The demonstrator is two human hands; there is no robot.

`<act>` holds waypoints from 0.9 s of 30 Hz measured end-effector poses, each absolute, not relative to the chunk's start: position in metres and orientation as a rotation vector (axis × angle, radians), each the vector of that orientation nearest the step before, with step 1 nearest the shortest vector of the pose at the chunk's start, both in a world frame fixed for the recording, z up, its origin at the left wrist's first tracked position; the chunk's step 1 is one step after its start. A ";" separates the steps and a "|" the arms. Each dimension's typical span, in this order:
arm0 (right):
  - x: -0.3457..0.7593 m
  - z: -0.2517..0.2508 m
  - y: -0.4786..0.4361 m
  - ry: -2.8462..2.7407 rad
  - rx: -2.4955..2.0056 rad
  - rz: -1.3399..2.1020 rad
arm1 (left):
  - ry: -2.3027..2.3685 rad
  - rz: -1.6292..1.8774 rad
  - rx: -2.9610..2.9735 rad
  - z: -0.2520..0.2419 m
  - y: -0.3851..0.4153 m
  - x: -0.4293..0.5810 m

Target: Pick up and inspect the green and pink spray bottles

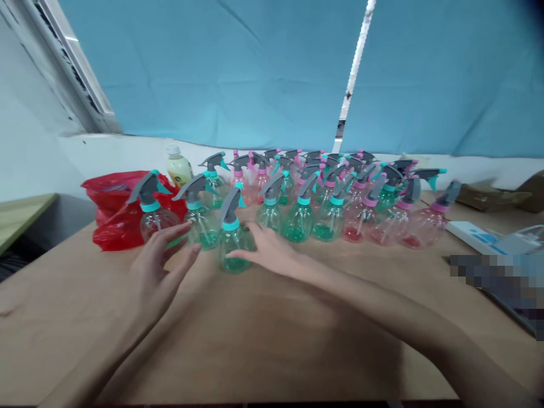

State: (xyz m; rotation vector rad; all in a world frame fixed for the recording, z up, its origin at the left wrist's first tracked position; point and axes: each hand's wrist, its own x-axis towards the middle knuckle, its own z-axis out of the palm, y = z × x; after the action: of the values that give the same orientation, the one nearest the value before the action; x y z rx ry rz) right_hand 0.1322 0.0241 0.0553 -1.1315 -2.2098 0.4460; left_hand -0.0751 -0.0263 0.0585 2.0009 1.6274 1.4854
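Foremost on the wooden table stands a clear round spray bottle (230, 225) with a turquoise collar, grey trigger head and green liquid. My right hand (272, 249) is at its right side, thumb stretched across the front and fingers spread towards the back; whether skin touches the bottle I cannot tell. My left hand (159, 272) is open, fingers apart, in front of a turquoise-collared spray bottle (148, 207) at the left, which it partly hides. Between the hands and slightly behind is another green-tinted spray bottle (204, 221).
Several more spray bottles with pink or turquoise collars, such as a pink one (425, 224), crowd the back. A red plastic bag (121, 221) and a capped drink bottle (178, 167) are at the left. A white-and-blue box (480, 237) lies right, near brown packaging (488, 195).
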 end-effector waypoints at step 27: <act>0.276 0.043 -0.053 -2.229 -1.261 0.102 | 1.027 1.129 1.972 0.071 -0.014 0.126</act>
State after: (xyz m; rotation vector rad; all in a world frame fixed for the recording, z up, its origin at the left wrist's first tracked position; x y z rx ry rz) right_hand 0.2756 -0.0528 0.0434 -1.2613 -2.2286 0.1015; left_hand 0.1255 -0.0142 0.0713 1.9719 1.0271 1.1294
